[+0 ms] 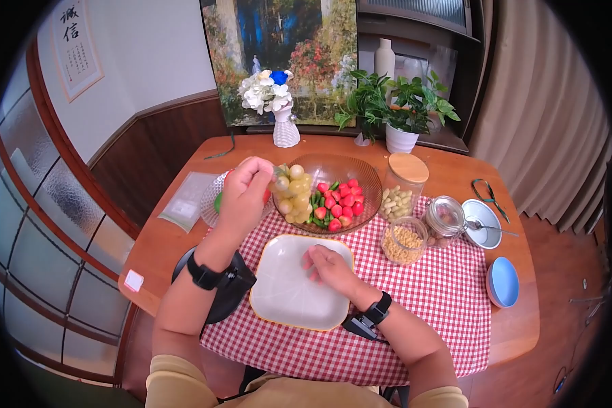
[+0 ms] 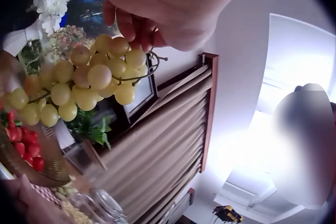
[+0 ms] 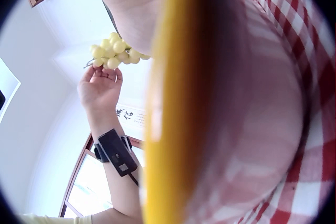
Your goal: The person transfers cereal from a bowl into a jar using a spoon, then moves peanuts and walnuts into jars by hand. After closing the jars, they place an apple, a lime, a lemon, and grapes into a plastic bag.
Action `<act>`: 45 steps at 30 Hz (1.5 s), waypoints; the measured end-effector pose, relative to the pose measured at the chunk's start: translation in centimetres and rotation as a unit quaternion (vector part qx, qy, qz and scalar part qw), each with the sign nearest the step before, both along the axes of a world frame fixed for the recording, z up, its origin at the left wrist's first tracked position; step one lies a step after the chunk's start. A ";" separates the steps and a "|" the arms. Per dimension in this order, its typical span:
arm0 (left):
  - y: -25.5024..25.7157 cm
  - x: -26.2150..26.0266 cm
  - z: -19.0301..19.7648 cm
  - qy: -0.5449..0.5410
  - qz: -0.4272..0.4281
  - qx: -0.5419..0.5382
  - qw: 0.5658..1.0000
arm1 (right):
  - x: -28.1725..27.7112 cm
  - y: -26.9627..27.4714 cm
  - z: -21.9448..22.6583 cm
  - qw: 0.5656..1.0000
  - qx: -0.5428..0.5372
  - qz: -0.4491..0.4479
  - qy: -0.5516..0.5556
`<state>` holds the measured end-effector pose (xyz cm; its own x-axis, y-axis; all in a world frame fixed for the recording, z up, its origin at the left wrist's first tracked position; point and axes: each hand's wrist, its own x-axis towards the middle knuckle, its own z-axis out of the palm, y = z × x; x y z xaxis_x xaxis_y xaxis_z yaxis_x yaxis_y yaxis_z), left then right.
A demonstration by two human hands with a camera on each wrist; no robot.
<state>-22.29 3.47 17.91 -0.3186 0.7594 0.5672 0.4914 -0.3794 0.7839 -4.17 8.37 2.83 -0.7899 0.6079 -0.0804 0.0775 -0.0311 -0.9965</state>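
A bunch of pale green grapes (image 1: 294, 194) hangs from my left hand (image 1: 247, 194), whose fingertips pinch its stem above the left side of a brown glass bowl (image 1: 368, 178). In the left wrist view the grapes (image 2: 86, 77) dangle below the left hand (image 2: 157, 9). My right hand (image 1: 333, 268) is over the white tray (image 1: 279, 292) with the yellow rim, fingers loosely bent, holding nothing visible. Whether it touches the tray I cannot tell. Red fruits (image 1: 343, 204) and green peppers (image 1: 317, 204) lie in the brown bowl.
Right of the bowl stand a wooden-lidded jar (image 1: 408, 168), an open jar of yellow grains (image 1: 402, 245) and a clamp jar (image 1: 445, 214). Farther right are a white bowl with a spoon (image 1: 481, 234) and a blue bowl (image 1: 502, 282). A black plate (image 1: 217, 306) lies left of the tray.
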 end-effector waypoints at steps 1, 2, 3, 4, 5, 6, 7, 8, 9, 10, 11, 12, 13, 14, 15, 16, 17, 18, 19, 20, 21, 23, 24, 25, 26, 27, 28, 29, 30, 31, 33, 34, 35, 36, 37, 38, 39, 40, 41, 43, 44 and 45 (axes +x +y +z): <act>-1.1 0.6 0.5 -0.066 -0.043 -0.001 0.997 | -0.1 0.2 -0.2 1.000 -0.018 -0.007 0.014; -2.1 1.1 1.0 -0.132 -0.085 -0.003 0.988 | -0.1 0.4 -0.5 1.000 -0.021 -0.006 0.013; -3.2 1.8 1.6 -0.134 -0.084 -0.006 0.987 | -0.2 0.6 -0.8 0.999 -0.030 -0.005 0.038; -4.3 2.4 2.2 -0.140 -0.110 -0.028 0.984 | -0.3 0.9 -1.1 0.997 -0.040 -0.002 0.062; -5.1 2.8 2.2 -0.147 -0.135 -0.050 0.979 | -0.2 1.4 -1.4 0.998 -0.037 0.024 0.048; -5.5 3.0 1.7 -0.149 -0.133 -0.053 0.978 | -0.3 1.3 -1.1 0.998 -0.041 0.025 0.047; -5.7 3.3 1.3 -0.143 -0.159 -0.079 0.974 | -0.3 1.0 -0.6 0.980 -0.149 0.072 0.114; -5.9 3.6 0.8 -0.137 -0.185 -0.104 0.968 | -0.2 0.8 0.1 0.943 -0.254 0.117 0.180; -5.9 3.6 -0.2 -0.159 -0.220 -0.111 0.956 | 0.5 0.1 2.4 0.922 -0.312 0.131 0.188; -5.7 3.5 -1.4 -0.160 -0.221 -0.111 0.956 | 0.7 0.2 2.3 0.922 -0.312 0.130 0.187; -5.5 3.3 -2.7 -0.190 -0.230 -0.144 0.944 | 1.1 0.3 2.2 0.886 -0.371 0.202 0.191; -5.2 3.1 -4.0 -0.220 -0.238 -0.177 0.929 | 1.5 0.4 2.1 0.840 -0.427 0.273 0.193; -4.8 2.9 -5.3 -0.222 -0.221 -0.179 0.933 | 1.5 0.8 1.4 0.804 -0.452 0.329 0.201; -4.4 2.6 -6.4 -0.223 -0.221 -0.178 0.933 | 1.4 1.0 0.8 0.804 -0.452 0.329 0.200; -4.1 2.4 -7.4 -0.258 -0.202 -0.177 0.928 | 1.3 1.2 0.4 0.804 -0.440 0.348 0.198; -3.8 2.1 -8.3 -0.294 -0.183 -0.176 0.921 | 1.2 1.2 0.3 0.802 -0.428 0.366 0.196; -3.5 2.0 -9.1 -0.294 -0.183 -0.176 0.921 | 1.3 0.9 0.6 0.803 -0.429 0.366 0.195; -3.3 1.8 -9.8 -0.336 -0.164 -0.172 0.911 | 1.2 0.2 1.3 0.848 -0.405 0.311 0.141; -3.1 1.6 -10.5 -0.377 -0.144 -0.169 0.899 | 1.0 -0.3 1.7 0.886 -0.378 0.254 0.084; -2.8 1.3 -11.2 -0.379 -0.143 -0.169 0.899 | 0.8 -0.4 1.2 0.886 -0.379 0.254 0.083; -2.5 1.1 -11.7 -0.336 -0.107 -0.207 0.913 | 0.5 -0.6 0.5 0.888 -0.396 0.229 0.046; -2.3 0.9 -12.5 -0.294 -0.071 -0.245 0.921 | 0.3 -0.7 0.0 0.888 -0.414 0.202 0.008; -2.3 0.9 -12.7 -0.287 -0.052 -0.262 0.920 | 0.3 -1.0 0.5 0.897 -0.403 0.182 -0.013; -2.4 0.9 -12.8 -0.280 -0.032 -0.280 0.918 | 0.4 -1.2 0.9 0.905 -0.392 0.162 -0.035; -2.4 0.8 -13.0 -0.282 -0.030 -0.281 0.917 | 0.3 -1.3 1.0 0.904 -0.394 0.163 -0.037; -2.4 0.6 -13.1 -0.282 -0.035 -0.287 0.915 | 0.2 -1.5 1.0 0.927 -0.342 0.146 -0.042; -2.5 0.4 -13.2 -0.283 -0.040 -0.292 0.913 | 0.1 -1.7 1.3 0.948 -0.288 0.129 -0.047; -2.6 0.4 -13.3 -0.285 -0.038 -0.293 0.912 | 0.3 -1.8 1.9 0.947 -0.290 0.130 -0.049; -2.6 0.3 -13.4 -0.278 -0.027 -0.303 0.911 | 0.6 -2.1 3.1 0.956 -0.257 0.119 -0.077; -2.6 0.3 -13.5 -0.272 -0.016 -0.312 0.910 | 0.7 -2.2 3.7 0.963 -0.224 0.108 -0.105; -2.6 0.1 -14.0 -0.276 -0.015 -0.311 0.909 | 0.7 -2.2 2.7 0.978 -0.151 0.088 -0.118; -2.6 0.0 -14.3 -0.278 -0.013 -0.310 0.909 | 0.7 -2.2 2.3 0.987 -0.076 0.067 -0.128; -2.6 -0.1 -14.5 -0.280 -0.014 -0.310 0.908 | 0.8 -2.1 2.3 0.986 -0.076 0.067 -0.130; -2.6 -0.2 -14.7 -0.269 -0.013 -0.316 0.910 | 1.1 -2.0 2.6 0.983 0.030 0.071 -0.167; -2.7 -0.3 -14.9 -0.258 -0.013 -0.322 0.911 | 1.3 -2.0 3.1 0.967 0.136 0.074 -0.201; -2.7 -0.1 -15.0 -0.260 -0.012 -0.321 0.911 | 1.4 -2.2 3.9 0.967 0.136 0.076 -0.202; -2.6 0.1 -15.0 -0.258 0.003 -0.295 0.920 | 1.6 -2.4 4.9 0.952 0.176 0.079 -0.239; -2.6 0.3 -15.1 -0.255 0.017 -0.269 0.929 | 1.6 -2.6 5.3 0.934 0.215 0.082 -0.274; -2.5 0.1 -15.4 -0.256 0.018 -0.269 0.928 | 1.7 -2.5 5.3 0.934 0.216 0.083 -0.274; -2.3 -0.4 -15.8 -0.187 0.033 -0.257 0.948 | 2.0 -2.3 5.2 0.901 0.317 0.041 -0.295; -2.3 -0.2 -16.0 -0.187 0.033 -0.257 0.948 | 1.9 -2.3 5.1 0.900 0.317 0.041 -0.295; -2.3 0.4 -15.7 -0.127 0.079 -0.198 0.969 | 1.8 -2.1 4.9 0.904 0.326 -0.004 -0.276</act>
<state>-21.94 1.13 2.24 -0.5400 0.8315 0.1303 0.2919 0.0398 0.9556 -2.33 6.29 7.71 -0.7347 0.6734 -0.0824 0.5702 0.5472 -0.6127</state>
